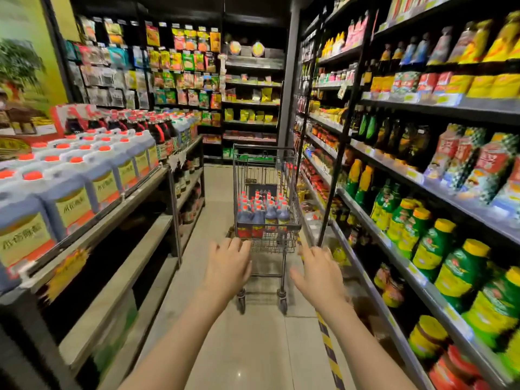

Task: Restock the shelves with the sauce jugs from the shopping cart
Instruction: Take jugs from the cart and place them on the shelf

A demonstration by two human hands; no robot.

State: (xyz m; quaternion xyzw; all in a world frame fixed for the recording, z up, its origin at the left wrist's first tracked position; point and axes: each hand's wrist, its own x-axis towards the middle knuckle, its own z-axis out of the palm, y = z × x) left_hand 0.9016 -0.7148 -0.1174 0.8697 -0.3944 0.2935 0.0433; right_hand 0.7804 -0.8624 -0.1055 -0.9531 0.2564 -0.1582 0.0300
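Note:
A metal shopping cart (292, 190) stands in the aisle ahead of me. Several dark sauce jugs (263, 212) with red caps sit inside it. My left hand (229, 266) reaches forward with fingers spread, just short of the cart's near rim and apart from it. My right hand (319, 273) is also stretched out and open, to the right of the cart's rear. Neither hand holds anything. On the left shelf (140, 190) stand large jugs (92, 175) with red caps and yellow labels.
Tall shelves of green and yellow bottles (439, 249) line the right side. The lower left shelf boards (126, 271) are mostly bare. A yellow-black striped floor strip (329, 350) runs along the right shelf base. Hanging snack packets (174, 60) fill the back wall.

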